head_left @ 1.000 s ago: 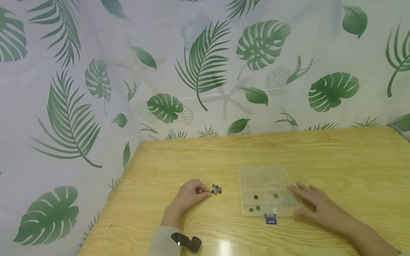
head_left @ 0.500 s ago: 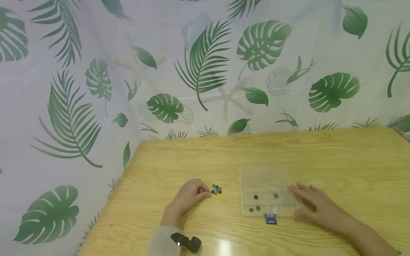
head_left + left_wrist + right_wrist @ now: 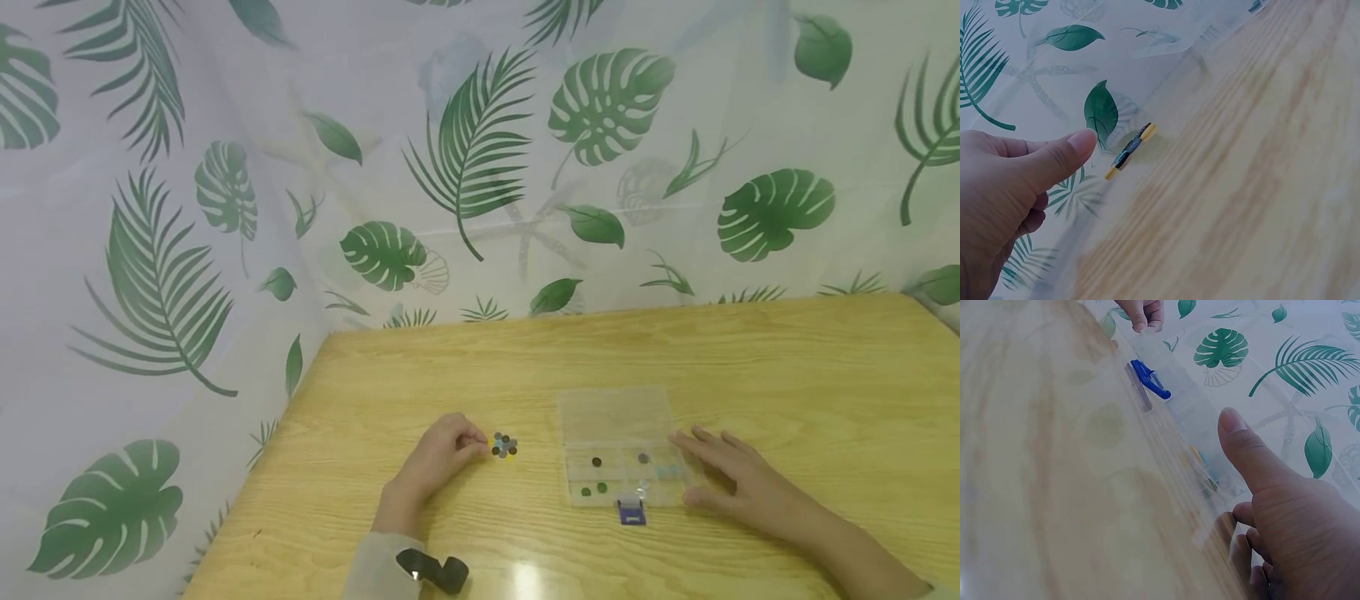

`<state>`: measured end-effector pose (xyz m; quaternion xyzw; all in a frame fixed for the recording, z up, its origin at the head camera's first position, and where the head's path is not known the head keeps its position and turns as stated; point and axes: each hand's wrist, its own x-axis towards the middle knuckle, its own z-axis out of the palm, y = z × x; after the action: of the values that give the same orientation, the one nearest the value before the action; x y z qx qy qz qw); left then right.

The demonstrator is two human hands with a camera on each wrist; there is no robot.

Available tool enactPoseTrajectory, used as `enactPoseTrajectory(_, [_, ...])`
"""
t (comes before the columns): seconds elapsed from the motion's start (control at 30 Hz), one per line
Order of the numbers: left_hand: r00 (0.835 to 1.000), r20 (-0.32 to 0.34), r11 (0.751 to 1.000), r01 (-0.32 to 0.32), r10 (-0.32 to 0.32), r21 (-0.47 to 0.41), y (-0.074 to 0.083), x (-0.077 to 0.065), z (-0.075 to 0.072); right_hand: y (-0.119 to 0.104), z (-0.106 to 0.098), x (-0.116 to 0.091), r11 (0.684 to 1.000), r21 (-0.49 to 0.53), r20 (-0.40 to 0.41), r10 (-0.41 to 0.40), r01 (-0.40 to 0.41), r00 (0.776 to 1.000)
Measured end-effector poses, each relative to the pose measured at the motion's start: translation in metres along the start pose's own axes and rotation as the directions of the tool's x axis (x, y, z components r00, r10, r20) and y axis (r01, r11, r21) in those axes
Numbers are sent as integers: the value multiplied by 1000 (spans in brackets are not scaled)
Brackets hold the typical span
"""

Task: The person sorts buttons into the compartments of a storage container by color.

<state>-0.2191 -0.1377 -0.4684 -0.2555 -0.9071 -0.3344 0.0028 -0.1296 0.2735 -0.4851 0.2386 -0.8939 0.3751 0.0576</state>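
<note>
My left hand has thumb and forefinger tips together, right at the left edge of a cluster of small round discs, black, grey, yellow and light blue. In the left wrist view the cluster shows edge-on beyond the thumb tip, and nothing shows pinched between the fingers. To its right stands a clear plastic compartment box with its lid folded back. My right hand lies with loosely spread, extended fingers at the box's right side, fingertips at its edge.
Inside the box are a black disc, green discs, a grey disc, light blue pieces and clear ones. A blue latch sticks out at its front. Behind the wooden table hangs a leaf-patterned sheet.
Both hands keep their places beside the cluster and the box. The whole head view has shifted very slightly; otherwise nothing has moved.
</note>
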Motion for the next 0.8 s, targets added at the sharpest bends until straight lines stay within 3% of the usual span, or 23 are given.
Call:
enactPoseTrajectory(0.4, [999, -5, 999, -44, 44, -22, 10, 4, -4, 2, 0, 0, 998, -37, -17, -41, 41, 999])
enactPoseTrajectory(0.8, [995, 20, 995, -96, 96, -30, 30, 6, -2, 0, 1, 0, 999, 24, 2, -25, 25, 1000])
